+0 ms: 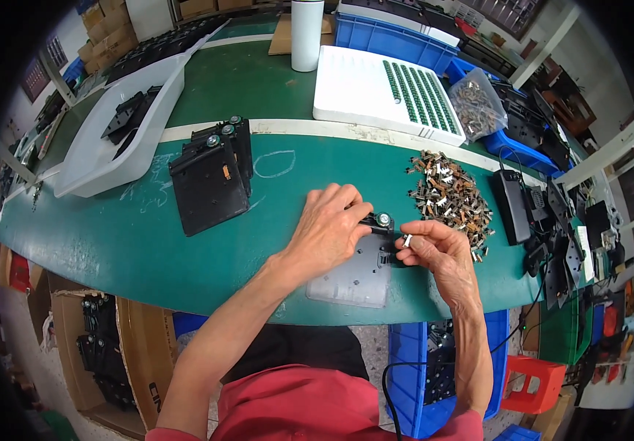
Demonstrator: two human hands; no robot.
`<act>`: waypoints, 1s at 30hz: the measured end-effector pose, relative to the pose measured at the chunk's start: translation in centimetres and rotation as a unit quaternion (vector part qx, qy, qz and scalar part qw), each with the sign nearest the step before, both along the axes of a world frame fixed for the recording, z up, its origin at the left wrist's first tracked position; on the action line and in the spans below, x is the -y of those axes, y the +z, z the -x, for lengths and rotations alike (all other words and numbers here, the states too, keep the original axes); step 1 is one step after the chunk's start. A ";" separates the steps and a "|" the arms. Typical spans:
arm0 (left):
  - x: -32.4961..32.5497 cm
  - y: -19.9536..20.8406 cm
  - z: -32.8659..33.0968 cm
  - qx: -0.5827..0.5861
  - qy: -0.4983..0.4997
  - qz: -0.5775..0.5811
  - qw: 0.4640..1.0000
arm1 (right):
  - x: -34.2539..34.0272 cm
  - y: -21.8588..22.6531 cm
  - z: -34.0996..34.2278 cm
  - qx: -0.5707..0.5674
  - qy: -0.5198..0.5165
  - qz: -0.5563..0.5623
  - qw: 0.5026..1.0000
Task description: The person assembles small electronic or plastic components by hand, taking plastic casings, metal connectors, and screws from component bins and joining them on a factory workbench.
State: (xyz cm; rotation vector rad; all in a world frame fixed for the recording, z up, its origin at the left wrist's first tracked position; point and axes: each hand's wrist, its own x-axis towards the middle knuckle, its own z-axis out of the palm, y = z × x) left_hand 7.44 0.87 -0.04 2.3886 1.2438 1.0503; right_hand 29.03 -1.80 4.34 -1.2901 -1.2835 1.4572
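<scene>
My left hand (328, 226) is closed on the black upper end of a flat dark plate (352, 281) lying on the green table in front of me. A round silver-green knob (383, 219) sits on that end, just right of my fingers. Between thumb and fingertips, my right hand (443, 257) pinches a small metal clip (407, 240) beside the plate's upper right edge. Behind my right hand spreads a pile of small metal clips (450, 195), silver, dark and copper-coloured. My fingers cover part of the plate's upper end.
Left of my hands are stacked black plates (210, 187) with knobs. Beyond them stands a white plastic tub (118, 165). A white foam tray (353, 92) holds rows of small green parts. At the right lies a black device (511, 206); below the table edge is a blue crate (407, 382).
</scene>
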 end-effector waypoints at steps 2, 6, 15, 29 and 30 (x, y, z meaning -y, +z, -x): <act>0.0 0.1 0.0 -0.006 0.004 0.009 1.000 | 0.1 0.2 0.1 -0.017 -0.004 0.014 1.000; 0.1 0.2 0.0 -0.014 0.007 0.008 1.000 | 0.4 0.0 0.0 -0.025 0.013 0.009 1.000; 0.0 0.1 0.1 -0.013 0.008 0.004 1.000 | 0.9 0.1 0.3 0.088 0.047 -0.047 0.994; 0.1 0.0 0.0 -0.007 0.006 0.012 1.000 | 1.4 -0.6 0.1 0.011 0.067 -0.015 0.998; 0.1 0.0 0.0 -0.007 0.006 0.013 1.000 | 1.4 -0.7 0.3 0.033 0.057 -0.015 0.998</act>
